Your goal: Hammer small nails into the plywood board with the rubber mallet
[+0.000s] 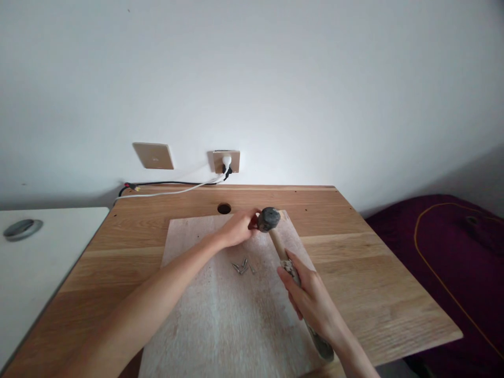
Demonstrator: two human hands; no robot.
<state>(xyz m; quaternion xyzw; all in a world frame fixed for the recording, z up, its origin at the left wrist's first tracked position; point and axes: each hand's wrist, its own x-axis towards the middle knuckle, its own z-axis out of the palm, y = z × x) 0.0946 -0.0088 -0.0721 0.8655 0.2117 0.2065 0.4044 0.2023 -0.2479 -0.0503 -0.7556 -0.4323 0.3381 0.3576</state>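
Your right hand (pixel 311 299) is wrapped around the pale wooden handle of a dark-headed hammer (pixel 269 219), whose head hangs just above the far edge of the whitish plywood board (pixel 220 325). Your left hand (pixel 238 227) is pinched shut beside the head; a nail between the fingertips is likely, though too small to confirm. No driven nail is visible in the board, so the work looks barely started. A small cluster of grey metal nails (pixel 243 266) lies loose between your forearms. The board rests on the oak-coloured desk (pixel 374 273).
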